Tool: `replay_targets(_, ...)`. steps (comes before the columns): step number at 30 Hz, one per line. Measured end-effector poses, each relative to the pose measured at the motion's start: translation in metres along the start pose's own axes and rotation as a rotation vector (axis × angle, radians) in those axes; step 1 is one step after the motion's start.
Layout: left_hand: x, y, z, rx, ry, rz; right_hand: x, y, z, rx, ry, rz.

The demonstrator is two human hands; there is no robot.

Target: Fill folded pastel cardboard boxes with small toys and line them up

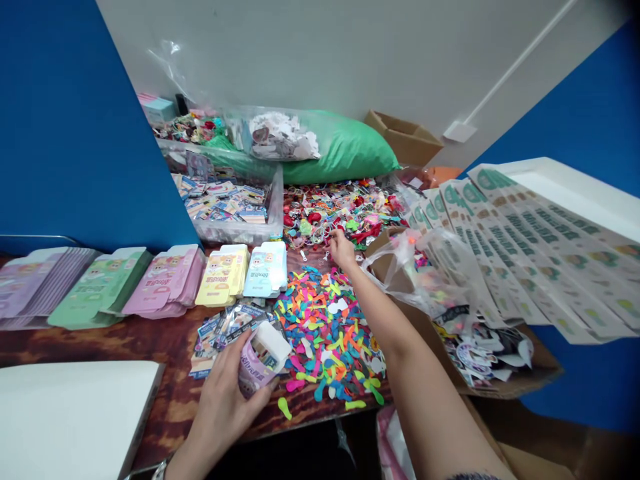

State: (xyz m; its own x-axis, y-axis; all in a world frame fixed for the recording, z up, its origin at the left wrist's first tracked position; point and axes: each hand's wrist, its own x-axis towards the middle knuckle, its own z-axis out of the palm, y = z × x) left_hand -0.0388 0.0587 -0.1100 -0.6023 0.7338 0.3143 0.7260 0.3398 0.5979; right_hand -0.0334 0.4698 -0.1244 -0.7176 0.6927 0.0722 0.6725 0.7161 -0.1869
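Observation:
My left hand point(227, 397) is wrapped round a small purple box point(256, 365) with its top open and some printed pieces inside. It is held over the near edge of the table, beside a pile of printed cards point(235, 327). Farther off, my right hand point(342, 248) reaches to the near edge of a heap of small mixed trinkets point(350, 210). Its fingers are bent together, and what they hold, if anything, is too small to name. Below my right forearm lies a spread of bright balloons point(320, 327).
Flat stacks of purple, green, pink, yellow and blue boxes point(267, 267) line the left. Behind are a clear bin point(275, 207) of cards and a green sack point(350, 147). Cardboard boxes point(450, 360) and hanging printed sheets point(540, 247) stand right; a white board point(75, 413) lies near left.

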Motion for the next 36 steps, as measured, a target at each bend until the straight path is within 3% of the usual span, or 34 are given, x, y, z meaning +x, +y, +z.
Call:
replay_targets(4, 0.001, 0.001, 0.001, -0.014, -0.015, -0.008, -0.003, -0.015, 0.005, -0.016, -0.026, -0.085)
replay_targets(14, -0.002, 0.001, 0.002, -0.012, -0.019, -0.019, -0.002, -0.029, 0.011, -0.06, -0.043, -0.032)
replay_targets(20, -0.001, 0.001, -0.001, -0.013, 0.013, -0.012, 0.007, 0.005, -0.02, -0.03, 0.003, -0.034)
replay_targets(24, -0.001, 0.0, 0.003, -0.022, 0.0, -0.015, 0.006, 0.029, -0.032, -0.042, -0.063, -0.049)
replay_targets(31, 0.0, 0.004, 0.008, -0.041, -0.015, -0.014, -0.003, 0.02, -0.017, -0.01, -0.14, -0.027)
replay_targets(36, 0.001, 0.003, 0.011, -0.07, -0.018, -0.049, 0.009, 0.019, -0.054, 0.051, -0.115, -0.073)
